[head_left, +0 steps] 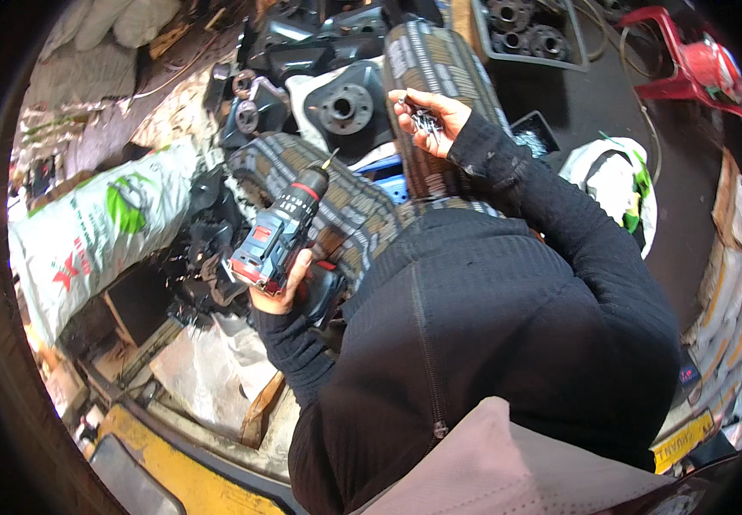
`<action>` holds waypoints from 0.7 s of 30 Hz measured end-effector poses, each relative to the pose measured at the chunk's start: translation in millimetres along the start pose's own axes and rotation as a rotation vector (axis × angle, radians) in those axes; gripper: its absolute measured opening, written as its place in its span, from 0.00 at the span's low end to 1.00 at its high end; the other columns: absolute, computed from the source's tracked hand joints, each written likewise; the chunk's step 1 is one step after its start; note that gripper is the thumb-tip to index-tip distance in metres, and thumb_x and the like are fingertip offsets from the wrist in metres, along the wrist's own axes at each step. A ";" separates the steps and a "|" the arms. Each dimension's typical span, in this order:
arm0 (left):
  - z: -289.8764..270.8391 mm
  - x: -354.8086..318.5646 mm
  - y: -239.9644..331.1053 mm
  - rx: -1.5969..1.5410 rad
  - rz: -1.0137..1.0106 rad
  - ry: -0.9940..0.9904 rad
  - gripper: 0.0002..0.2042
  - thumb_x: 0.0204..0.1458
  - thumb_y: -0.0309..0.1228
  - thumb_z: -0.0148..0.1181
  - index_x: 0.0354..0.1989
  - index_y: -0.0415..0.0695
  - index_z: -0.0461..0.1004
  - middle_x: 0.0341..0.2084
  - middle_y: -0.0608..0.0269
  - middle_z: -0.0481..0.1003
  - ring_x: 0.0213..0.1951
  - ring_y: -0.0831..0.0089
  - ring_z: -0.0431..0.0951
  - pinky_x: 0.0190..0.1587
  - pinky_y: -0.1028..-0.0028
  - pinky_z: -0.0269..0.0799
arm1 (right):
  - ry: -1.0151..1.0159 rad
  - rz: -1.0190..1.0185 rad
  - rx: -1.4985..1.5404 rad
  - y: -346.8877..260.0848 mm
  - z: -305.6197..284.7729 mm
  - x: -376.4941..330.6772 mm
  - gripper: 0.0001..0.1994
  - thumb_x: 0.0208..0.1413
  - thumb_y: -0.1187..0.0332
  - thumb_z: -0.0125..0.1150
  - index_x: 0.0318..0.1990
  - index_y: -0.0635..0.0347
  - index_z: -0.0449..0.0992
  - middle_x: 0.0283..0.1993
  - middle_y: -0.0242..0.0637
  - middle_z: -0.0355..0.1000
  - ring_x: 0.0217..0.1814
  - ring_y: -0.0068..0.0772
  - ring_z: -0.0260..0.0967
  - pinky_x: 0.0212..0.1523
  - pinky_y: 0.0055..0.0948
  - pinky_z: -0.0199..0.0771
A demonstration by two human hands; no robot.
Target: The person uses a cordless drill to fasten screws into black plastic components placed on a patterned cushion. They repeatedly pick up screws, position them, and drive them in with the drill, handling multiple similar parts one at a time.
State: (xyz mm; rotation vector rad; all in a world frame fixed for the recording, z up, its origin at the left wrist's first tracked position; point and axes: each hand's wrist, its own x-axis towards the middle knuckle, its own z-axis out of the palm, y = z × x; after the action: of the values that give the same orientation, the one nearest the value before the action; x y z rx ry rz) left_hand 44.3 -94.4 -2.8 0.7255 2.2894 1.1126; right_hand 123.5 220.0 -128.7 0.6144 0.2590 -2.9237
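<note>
My left hand (283,296) is wrapped round the handle of a cordless drill (283,230), its bit tilted up and away from me. On the right, my right hand (439,120) is palm up and curled around a bunch of small silver screws (427,122), with a piece pinched at its fingertips. Beyond the drill, between my patterned trouser legs, lies a black moulded part with a grey round flange (345,109). Something blue (388,178), partly hidden, shows between my legs. Beside my right forearm stands a small tray of screws (534,133).
More black parts (298,56) are piled at the far side. A grey crate (551,64) holds several metal flanges. White sacks lie at left (105,232) and right (602,176). A red plastic stool (658,47) stands far right, and a hose (645,112) runs along the floor.
</note>
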 end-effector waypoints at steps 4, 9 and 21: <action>15.4 17.1 -21.8 0.503 0.307 -0.116 0.16 0.38 0.32 0.65 0.37 0.43 0.73 0.33 0.60 0.74 0.35 0.63 0.74 0.38 0.67 0.68 | -0.088 -0.011 0.112 -15.6 -16.7 -29.0 0.15 0.56 0.64 0.50 0.49 0.60 0.65 0.30 0.27 0.68 0.29 0.18 0.68 0.19 0.12 0.70; 50.0 53.0 -38.9 0.770 0.703 -0.469 0.20 0.34 0.37 0.64 0.38 0.44 0.72 0.34 0.59 0.73 0.35 0.60 0.73 0.37 0.62 0.67 | 0.212 -0.043 -0.060 -46.6 -47.7 -101.0 0.13 0.57 0.62 0.50 0.45 0.58 0.68 0.19 0.20 0.52 0.14 0.09 0.43 0.10 0.10 0.43; 58.6 110.1 -54.5 0.556 0.854 -0.576 0.21 0.34 0.38 0.64 0.39 0.45 0.72 0.35 0.60 0.73 0.35 0.60 0.73 0.37 0.61 0.67 | 1.291 0.258 -1.040 -42.9 -15.6 -485.4 0.12 0.51 0.60 0.57 0.40 0.55 0.74 0.14 0.19 0.52 0.11 0.11 0.43 0.09 0.15 0.41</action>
State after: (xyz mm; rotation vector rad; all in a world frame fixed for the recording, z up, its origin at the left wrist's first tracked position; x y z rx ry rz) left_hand -13.6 -19.6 -100.6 2.0554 1.7698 0.4092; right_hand 561.9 315.1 62.1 1.8692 1.4601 -1.3532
